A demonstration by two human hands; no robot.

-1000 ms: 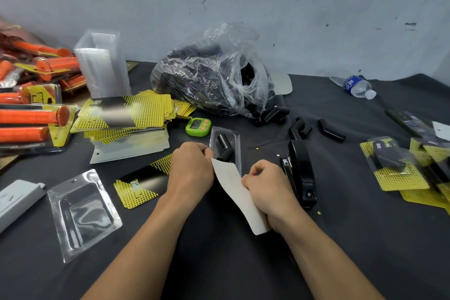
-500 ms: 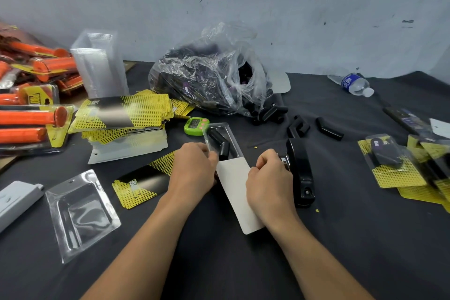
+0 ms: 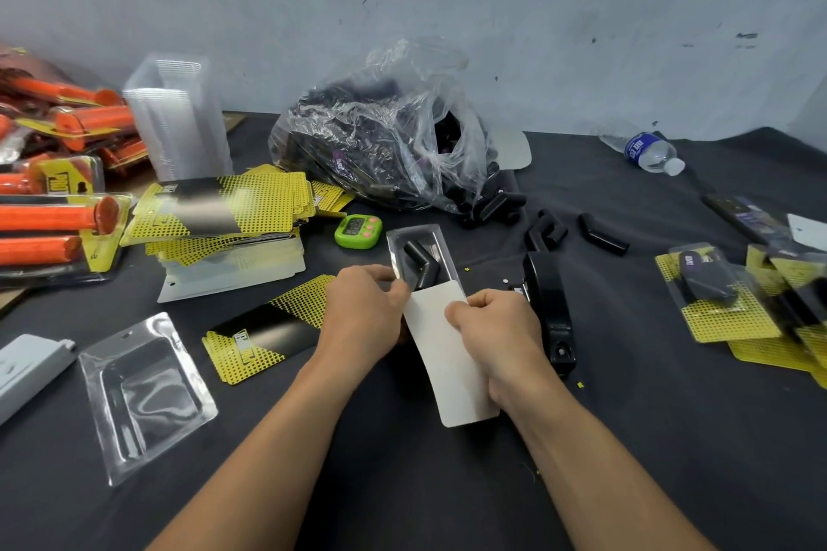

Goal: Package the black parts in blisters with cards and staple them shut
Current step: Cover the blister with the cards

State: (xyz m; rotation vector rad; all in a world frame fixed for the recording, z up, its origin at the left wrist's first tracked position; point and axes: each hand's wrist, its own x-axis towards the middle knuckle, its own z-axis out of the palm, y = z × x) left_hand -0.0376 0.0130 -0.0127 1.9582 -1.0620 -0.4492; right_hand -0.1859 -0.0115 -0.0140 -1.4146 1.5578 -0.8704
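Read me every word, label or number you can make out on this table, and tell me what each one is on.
"PRO": first letters of a larger word on the yellow card of the orange pack; the rest is hidden.
Logo on the loose yellow card: too blurred to read.
Purple labels in the plastic bag: blurred.
Label on the water bottle: too small.
Display of the green timer: unreadable.
The white card at the blister: blank.

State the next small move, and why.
Probably slide the white rectangular card deeper into the clear plastic blister: only its far end is in, the black angled part lies uncovered beyond it, and the right hand pinches the card while the left hand holds the blister.
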